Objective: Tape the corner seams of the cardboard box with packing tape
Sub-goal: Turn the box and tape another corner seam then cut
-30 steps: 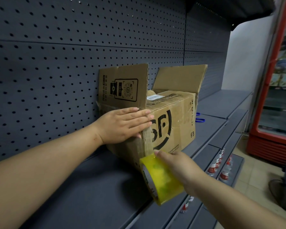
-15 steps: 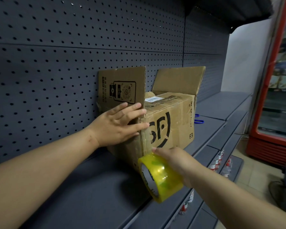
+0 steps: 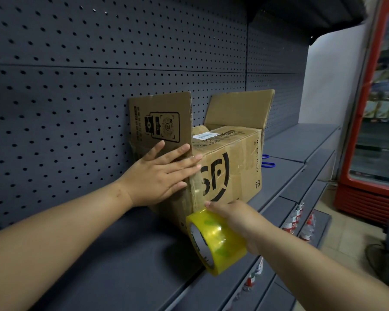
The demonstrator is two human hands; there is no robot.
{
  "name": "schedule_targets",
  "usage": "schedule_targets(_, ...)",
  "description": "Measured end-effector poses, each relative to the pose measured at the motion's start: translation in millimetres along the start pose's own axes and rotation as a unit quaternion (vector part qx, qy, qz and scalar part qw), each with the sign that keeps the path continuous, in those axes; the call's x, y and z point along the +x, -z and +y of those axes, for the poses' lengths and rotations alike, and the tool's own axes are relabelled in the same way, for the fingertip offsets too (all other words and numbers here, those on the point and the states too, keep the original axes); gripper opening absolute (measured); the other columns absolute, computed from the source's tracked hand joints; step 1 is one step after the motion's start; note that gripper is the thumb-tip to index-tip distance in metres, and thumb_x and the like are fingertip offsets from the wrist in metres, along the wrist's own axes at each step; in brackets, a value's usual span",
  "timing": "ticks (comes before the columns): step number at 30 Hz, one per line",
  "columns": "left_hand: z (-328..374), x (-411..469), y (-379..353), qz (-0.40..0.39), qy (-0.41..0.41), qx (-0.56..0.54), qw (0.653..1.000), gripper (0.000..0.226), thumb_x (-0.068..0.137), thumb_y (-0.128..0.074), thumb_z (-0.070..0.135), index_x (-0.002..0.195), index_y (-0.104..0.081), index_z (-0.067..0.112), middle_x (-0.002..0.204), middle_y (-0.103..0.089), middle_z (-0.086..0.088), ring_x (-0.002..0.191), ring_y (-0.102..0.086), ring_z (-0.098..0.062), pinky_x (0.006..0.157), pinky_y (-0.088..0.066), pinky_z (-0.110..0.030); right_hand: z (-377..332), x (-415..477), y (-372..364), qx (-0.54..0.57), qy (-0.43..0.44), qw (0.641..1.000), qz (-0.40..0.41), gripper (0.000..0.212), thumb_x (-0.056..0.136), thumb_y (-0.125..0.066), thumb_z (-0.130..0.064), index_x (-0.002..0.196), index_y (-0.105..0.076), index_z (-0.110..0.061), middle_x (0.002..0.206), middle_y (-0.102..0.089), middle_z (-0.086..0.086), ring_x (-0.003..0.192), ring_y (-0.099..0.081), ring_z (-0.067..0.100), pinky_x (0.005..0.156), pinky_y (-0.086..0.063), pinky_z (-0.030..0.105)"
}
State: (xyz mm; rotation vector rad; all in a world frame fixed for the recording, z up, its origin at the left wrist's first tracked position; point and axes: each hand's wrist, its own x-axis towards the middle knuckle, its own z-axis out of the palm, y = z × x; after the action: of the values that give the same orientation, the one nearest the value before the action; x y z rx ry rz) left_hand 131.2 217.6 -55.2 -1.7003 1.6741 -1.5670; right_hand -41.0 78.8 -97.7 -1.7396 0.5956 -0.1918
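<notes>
Taping of the near corner seam of the brown, open-flapped cardboard box (image 3: 231, 167) on the dark grey metal shelf (image 3: 121, 254) seems under way. The next move likely calls for drawing the roll taut and smoothing that seam. The left hand (image 3: 157, 176) presses flat, fingers straight, across the corner, and the right hand (image 3: 236, 218) grips the yellowish packing-tape roll (image 3: 216, 241) just below it.

I have only one view, from the wide-angle camera on the person's head. It looks forward and a little down along the shelf (image 3: 121, 254), and the pegboard wall (image 3: 76, 63) fills the left side, bent by the lens. The camera is close. Both forearms enter from the bottom edge, and the left hand (image 3: 157, 178) and the right hand (image 3: 236, 218) with the tape roll (image 3: 216, 239) are at the cardboard box (image 3: 231, 176) near the centre. A red cooler (image 3: 368, 198) is at the right edge.
</notes>
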Motion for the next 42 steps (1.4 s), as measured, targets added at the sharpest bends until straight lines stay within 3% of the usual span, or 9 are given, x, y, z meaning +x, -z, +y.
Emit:
schedule_targets(5,-3,0,4,0.046,0.044,-0.152,0.986,0.049,0.101,-0.016,0.038,0.147,-0.001,0.033,0.155,0.002,0.019,0.144,0.007,-0.009,0.117,0.008,-0.032,0,0,-1,0.01,-0.003,1.0,-0.013,0.056,0.082,-0.06,-0.047,0.123,-0.056,-0.009,0.131,-0.055,0.008,0.119,-0.05,0.027,0.105,-0.037,0.039)
schedule_targets(11,19,9,-5,0.055,-0.165,-0.094,0.98,0.041,0.095,-0.047,0.028,0.135,-0.046,0.019,0.14,-0.048,0.002,0.132,-0.04,-0.014,0.114,-0.019,-0.032,1,2,1,0.007,0.007,1.0,-0.024,0.046,0.084,-0.059,-0.045,0.114,-0.062,-0.011,0.112,-0.06,0.006,0.105,-0.054,0.021,0.091,-0.041,0.032)
schedule_targets(16,10,5,-23,0.036,-0.185,-0.027,0.982,0.039,0.099,-0.032,0.028,0.133,-0.048,0.016,0.138,-0.051,-0.001,0.13,-0.041,-0.013,0.114,-0.017,-0.031,13,2,7,0.07,-0.015,0.996,-0.043,0.034,0.077,-0.064,-0.049,0.101,-0.061,-0.025,0.114,-0.064,0.003,0.106,-0.059,0.024,0.1,-0.045,0.042)
schedule_targets(22,10,5,-33,0.051,-0.194,-0.001,0.98,0.042,0.094,-0.046,0.032,0.133,-0.049,0.019,0.137,-0.051,0.001,0.13,-0.042,-0.012,0.114,-0.019,-0.031,38,-6,19,0.193,-0.007,0.96,-0.204,0.043,0.072,-0.071,-0.021,0.107,-0.065,0.002,0.101,-0.071,0.016,0.091,-0.068,0.026,0.085,-0.054,0.037)
schedule_targets(28,8,5,-29,0.03,-0.201,0.0,0.979,0.037,0.097,-0.037,0.021,0.131,-0.052,0.019,0.136,-0.053,0.002,0.128,-0.046,-0.013,0.114,-0.018,-0.031,31,-16,12,0.127,0.063,0.984,-0.11,0.024,0.082,-0.061,-0.035,0.071,-0.066,-0.015,0.067,-0.069,-0.002,0.063,-0.064,0.011,0.067,-0.047,0.024)
schedule_targets(33,9,6,-26,0.027,-0.198,0.001,0.98,0.038,0.098,-0.032,0.018,0.129,-0.054,0.018,0.134,-0.055,0.001,0.127,-0.047,-0.014,0.114,-0.019,-0.031,15,-5,6,0.037,0.062,0.996,-0.044,0.051,0.086,-0.059,-0.038,0.096,-0.057,0.012,0.081,-0.05,0.005,0.076,-0.046,0.02,0.073,-0.033,0.031)
schedule_targets(35,9,6,-26,0.032,-0.203,0.001,0.979,0.038,0.098,-0.032,0.017,0.128,-0.055,0.018,0.134,-0.055,0.001,0.126,-0.048,-0.014,0.113,-0.02,-0.031,8,1,4,0.034,0.061,0.996,-0.046,0.032,0.088,-0.057,-0.034,0.094,-0.063,-0.003,0.079,-0.056,-0.001,0.076,-0.051,0.016,0.07,-0.038,0.026)
schedule_targets(38,9,7,-29,0.035,-0.206,0.01,0.978,0.038,0.098,-0.034,0.02,0.13,-0.053,0.017,0.135,-0.054,0.0,0.129,-0.045,-0.015,0.115,-0.016,-0.031,-2,6,5,0.055,0.052,0.996,-0.056,0.009,0.09,-0.057,-0.029,0.096,-0.057,-0.021,0.081,-0.056,-0.008,0.078,-0.051,0.01,0.062,-0.037,0.02)
schedule_targets(42,7,6,-38,0.07,-0.193,0.027,0.978,0.046,0.102,-0.021,0.031,0.145,-0.022,0.016,0.149,-0.029,0.001,0.145,-0.003,-0.017,0.119,-0.003,-0.031,-2,5,5,0.076,0.028,0.995,-0.058,0.019,0.084,-0.063,-0.033,0.098,-0.061,-0.02,0.094,-0.06,0.0,0.091,-0.055,0.021,0.08,-0.042,0.03)
